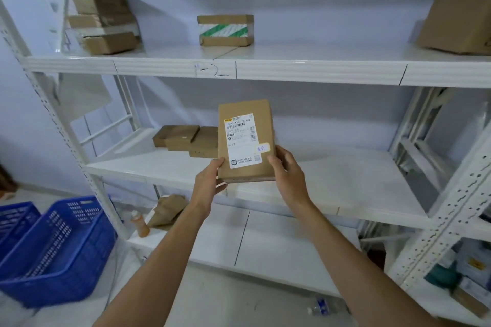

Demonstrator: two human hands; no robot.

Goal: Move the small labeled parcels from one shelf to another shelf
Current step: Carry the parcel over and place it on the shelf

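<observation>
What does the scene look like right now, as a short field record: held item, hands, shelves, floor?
held item: flat brown cardboard parcel with white shipping label, upright, label facing the camera
left hand: grips the parcel's lower left edge
right hand: grips its lower right edge
middle shelf: flat brown boxes at back left
upper shelf: green-striped taped box
floor: blue plastic crates

Place: a parcel storeroom
Evidence: white metal shelving [265, 71] with marked bays, cardboard parcels [225, 30] bearing shipping labels, blue plastic crates [66, 252] on the floor
</observation>
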